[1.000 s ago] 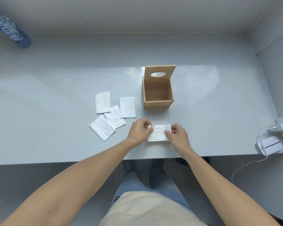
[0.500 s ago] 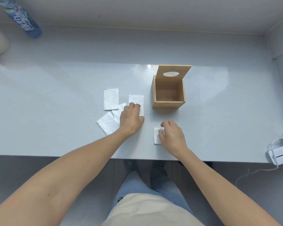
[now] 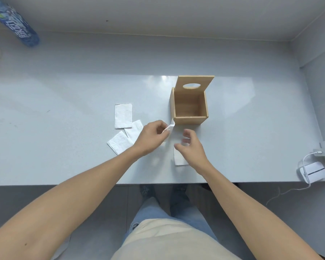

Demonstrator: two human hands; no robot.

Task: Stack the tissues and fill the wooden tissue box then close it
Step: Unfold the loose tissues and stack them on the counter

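Observation:
The wooden tissue box (image 3: 189, 121) stands open in the middle of the table, its lid (image 3: 195, 82) with an oval hole tipped up at the back; the inside looks empty. My left hand (image 3: 154, 136) pinches a white folded tissue (image 3: 169, 127) lifted off the table, just left of the box's front corner. My right hand (image 3: 190, 149) hovers with fingers spread above another folded tissue (image 3: 178, 158) lying flat. Three more tissues lie to the left: one upright rectangle (image 3: 123, 115), one partly under my left hand (image 3: 134, 129), one tilted (image 3: 118, 144).
A blue-labelled plastic bottle (image 3: 17, 25) lies at the far left back. A white charger block with its cable (image 3: 312, 171) sits at the table's right front edge. The table's front edge (image 3: 64, 183) runs just below my forearms; a wall closes the right side.
My left hand has picked a tissue up from the pile and carried it right toward the box. My right hand has lifted off the folded tissue and opened.

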